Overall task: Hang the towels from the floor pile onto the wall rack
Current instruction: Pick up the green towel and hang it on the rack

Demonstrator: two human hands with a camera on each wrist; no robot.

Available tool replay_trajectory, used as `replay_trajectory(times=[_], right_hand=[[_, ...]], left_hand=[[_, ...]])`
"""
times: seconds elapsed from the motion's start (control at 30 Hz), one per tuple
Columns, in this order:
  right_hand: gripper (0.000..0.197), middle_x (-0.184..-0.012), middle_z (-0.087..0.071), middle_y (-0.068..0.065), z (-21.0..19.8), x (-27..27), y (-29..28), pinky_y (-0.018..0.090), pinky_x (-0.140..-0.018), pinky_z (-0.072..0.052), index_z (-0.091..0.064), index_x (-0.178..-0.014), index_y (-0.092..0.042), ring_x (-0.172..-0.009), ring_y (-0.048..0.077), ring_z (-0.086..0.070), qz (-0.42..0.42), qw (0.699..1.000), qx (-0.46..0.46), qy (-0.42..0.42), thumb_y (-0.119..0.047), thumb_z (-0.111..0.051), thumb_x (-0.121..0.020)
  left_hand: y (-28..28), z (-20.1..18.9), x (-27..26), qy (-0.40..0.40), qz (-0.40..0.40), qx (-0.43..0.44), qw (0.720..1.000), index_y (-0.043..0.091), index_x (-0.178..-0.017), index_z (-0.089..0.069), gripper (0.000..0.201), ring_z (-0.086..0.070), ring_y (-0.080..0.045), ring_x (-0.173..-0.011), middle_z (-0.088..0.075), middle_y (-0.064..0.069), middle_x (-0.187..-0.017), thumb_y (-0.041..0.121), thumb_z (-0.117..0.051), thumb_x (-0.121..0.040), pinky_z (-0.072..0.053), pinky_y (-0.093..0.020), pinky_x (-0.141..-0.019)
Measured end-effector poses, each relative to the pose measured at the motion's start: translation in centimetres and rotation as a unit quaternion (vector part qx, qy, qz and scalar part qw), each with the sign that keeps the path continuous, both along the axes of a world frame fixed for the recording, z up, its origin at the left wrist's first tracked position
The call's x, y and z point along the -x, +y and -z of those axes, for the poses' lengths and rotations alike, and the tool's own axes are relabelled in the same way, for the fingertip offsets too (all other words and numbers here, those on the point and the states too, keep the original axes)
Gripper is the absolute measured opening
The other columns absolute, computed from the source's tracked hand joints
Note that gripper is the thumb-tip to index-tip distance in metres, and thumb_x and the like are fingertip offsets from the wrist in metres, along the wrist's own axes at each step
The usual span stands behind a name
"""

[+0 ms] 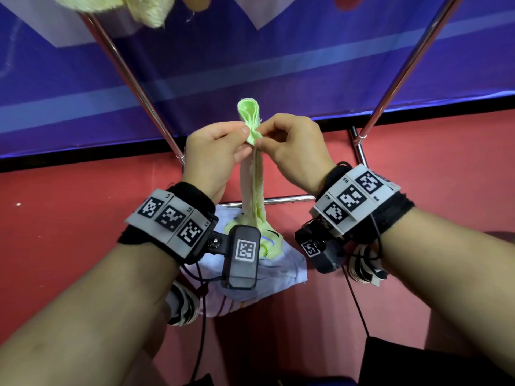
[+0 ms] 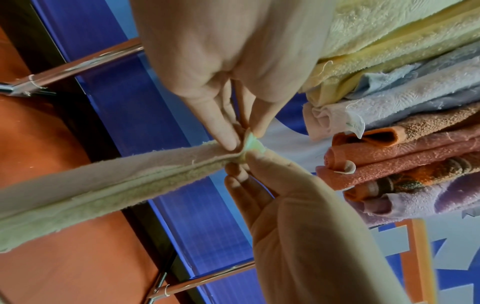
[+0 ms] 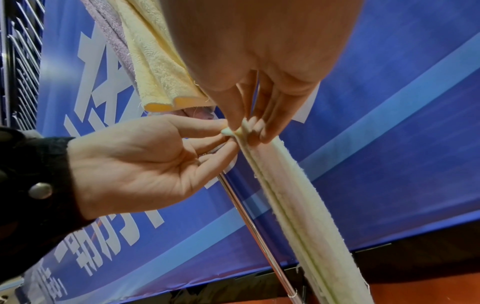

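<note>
Rack (image 1: 131,79): chrome legs seen running from upper left & upper right of the head frame down toward centre, w/ a crossbar low-centre. Several towels are already hung (image 2: 405,131) – yellow, pale blue, pink, orange, a patterned one, lilac – bunched at the right side of the left-wrist frame; a yellow one (image 1: 145,9) is also seen at upper left of the head frame. So a good part of the job is judged done.

Floor pile (image 1: 281,271): at least a pale lilac towel is left on the red floor, low-centre of the head frame, partly hidden by the wrist cams; count can't be told.

Green towel (image 1: 252,188): pulled up in a long strip at frame centre, lower end resting on the pile, not yet on the rack.

Left hand (image 1: 214,151) & right hand (image 1: 289,146): both pinched on the towel's top corner w/ thumb & fingertips, other fingers loosely curled. Corner/edge is prob. being found so it can be spread, then draped.
</note>
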State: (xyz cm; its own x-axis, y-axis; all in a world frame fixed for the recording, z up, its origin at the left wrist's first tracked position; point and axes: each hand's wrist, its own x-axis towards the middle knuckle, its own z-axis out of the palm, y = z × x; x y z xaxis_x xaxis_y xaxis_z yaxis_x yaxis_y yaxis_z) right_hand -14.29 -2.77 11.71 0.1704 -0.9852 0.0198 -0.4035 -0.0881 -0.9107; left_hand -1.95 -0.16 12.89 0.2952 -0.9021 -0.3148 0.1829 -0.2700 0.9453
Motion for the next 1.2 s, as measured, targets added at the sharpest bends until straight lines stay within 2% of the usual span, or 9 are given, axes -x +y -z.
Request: replay_trajectory(times=[0.13,0.23,0.33,0.4,0.6,0.8,0.93,1.1,1.2], right_hand=[[0.009,-0.075,-0.067,0.003,-0.1,-0.1,0.2,0.019,-0.066,-0.048,-0.069,-0.081,-0.006,-0.066,0.008,-0.057,-0.011,1.000,-0.006,0.006,-0.010,-0.074,-0.075],[0.010,-0.072,-0.065,0.002,-0.1,-0.2,0.5,0.016,-0.064,-0.045,-0.068,-0.080,-0.005,-0.063,0.007,-0.054,-0.003,1.000,0.001,0.014,-0.011,-0.074,-0.076],[0.006,-0.071,-0.066,0.004,-0.3,-0.2,0.9,0.011,-0.060,-0.042,-0.069,-0.079,-0.005,-0.060,0.005,-0.053,-0.003,1.000,0.008,0.022,-0.012,-0.070,-0.079],[0.007,-0.071,-0.068,0.006,-0.3,-0.3,1.1,0.016,-0.061,-0.044,-0.068,-0.078,-0.005,-0.060,0.008,-0.054,-0.002,1.000,0.014,0.025,-0.012,-0.067,-0.080],[0.007,-0.070,-0.068,0.001,0.0,-0.3,1.0,0.018,-0.062,-0.047,-0.067,-0.075,-0.008,-0.062,0.009,-0.059,0.016,0.999,0.027,0.031,-0.013,-0.066,-0.080],[0.009,-0.063,-0.061,-0.006,-0.2,-0.2,1.0,0.015,-0.060,-0.044,-0.065,-0.072,-0.011,-0.057,0.004,-0.051,0.027,0.999,0.022,0.011,-0.012,-0.068,-0.081],[0.006,-0.069,-0.067,-0.003,-0.2,-0.1,0.9,0.025,-0.068,-0.050,-0.068,-0.075,-0.013,-0.067,0.011,-0.061,0.022,1.000,0.007,0.006,-0.011,-0.068,-0.080],[0.008,-0.074,-0.071,0.000,0.0,0.0,0.7,0.031,-0.074,-0.053,-0.070,-0.078,-0.014,-0.072,0.014,-0.065,0.013,1.000,-0.001,0.011,-0.008,-0.066,-0.080],[0.010,-0.071,-0.069,-0.002,0.0,0.0,0.7,0.029,-0.073,-0.052,-0.070,-0.075,-0.015,-0.071,0.013,-0.065,0.027,1.000,-0.004,-0.003,-0.007,-0.066,-0.079]], left_hand=[[0.3,0.0,-0.2,0.021,0.010,-0.010,1.000,0.010,-0.089,-0.066,0.010,-0.070,-0.008,-0.071,-0.072,0.001,-0.071,0.004,-0.058,-0.092,-0.054,-0.018,-0.070],[0.5,-0.1,-0.3,0.030,0.019,-0.013,0.999,0.009,-0.089,-0.065,0.010,-0.070,-0.006,-0.068,-0.072,0.003,-0.067,0.003,-0.057,-0.092,-0.055,-0.017,-0.069],[0.7,0.1,-0.4,0.009,0.024,-0.009,1.000,0.008,-0.092,-0.067,0.010,-0.070,-0.005,-0.070,-0.073,0.003,-0.073,0.004,-0.057,-0.092,-0.053,-0.017,-0.068],[0.6,0.4,-0.5,-0.011,0.022,-0.006,1.000,0.005,-0.097,-0.068,0.011,-0.069,-0.005,-0.070,-0.072,-0.002,-0.079,0.005,-0.058,-0.092,-0.052,-0.016,-0.066],[0.7,0.7,-0.4,-0.072,0.030,0.011,0.997,0.009,-0.094,-0.071,0.013,-0.066,-0.004,-0.071,-0.072,-0.005,-0.085,0.007,-0.059,-0.090,-0.050,-0.016,-0.067],[0.9,0.4,-0.1,-0.053,0.058,0.035,0.996,0.005,-0.101,-0.070,0.017,-0.070,-0.007,-0.082,-0.072,-0.008,-0.092,0.002,-0.056,-0.091,-0.052,-0.016,-0.072],[0.9,0.6,-0.1,-0.067,0.066,0.037,0.995,0.006,-0.105,-0.069,0.018,-0.071,-0.009,-0.085,-0.073,-0.005,-0.094,0.003,-0.060,-0.089,-0.052,-0.018,-0.074],[0.8,0.8,-0.1,-0.091,0.054,0.049,0.993,0.012,-0.094,-0.071,0.018,-0.070,-0.007,-0.076,-0.072,-0.001,-0.083,0.000,-0.059,-0.089,-0.053,-0.017,-0.069],[0.8,0.9,0.1,-0.103,0.049,0.056,0.992,0.012,-0.092,-0.072,0.018,-0.069,-0.006,-0.074,-0.072,0.001,-0.080,-0.001,-0.059,-0.088,-0.052,-0.017,-0.067]])
